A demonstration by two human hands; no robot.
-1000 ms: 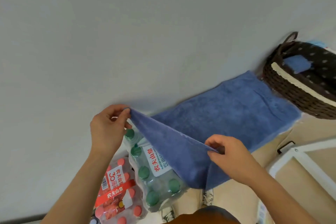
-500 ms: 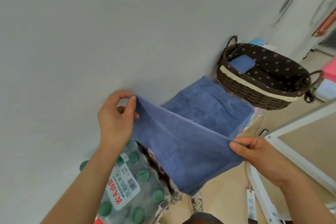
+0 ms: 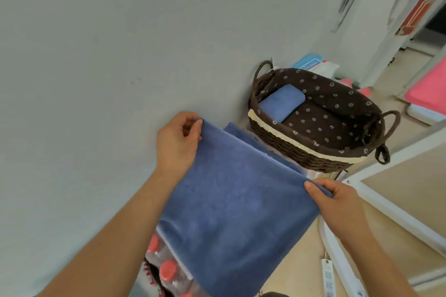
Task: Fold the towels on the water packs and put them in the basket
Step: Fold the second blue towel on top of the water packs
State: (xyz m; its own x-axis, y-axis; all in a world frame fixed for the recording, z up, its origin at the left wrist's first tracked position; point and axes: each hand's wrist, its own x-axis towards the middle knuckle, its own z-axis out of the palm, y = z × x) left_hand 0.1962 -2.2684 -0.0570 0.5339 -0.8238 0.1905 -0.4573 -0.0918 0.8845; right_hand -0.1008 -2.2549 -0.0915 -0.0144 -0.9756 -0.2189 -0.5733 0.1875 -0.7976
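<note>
Held taut between two hands: a blue towel (image 3: pixel 236 212), doubled over, with a lower layer peeking out past its far edge. Far-left corner pinched by the left hand (image 3: pixel 177 142), thumb and fingers curled on the cloth; far-right corner gripped by the right hand (image 3: pixel 337 200), thumb on top. Near end draped over the water packs (image 3: pixel 166 270), red caps showing at the near left. Just beyond, a dark wicker basket (image 3: pixel 301 149), with a folded towel (image 3: pixel 281 102) in its left end. Power strip (image 3: pixel 329 275) on the floor, near right.
</note>
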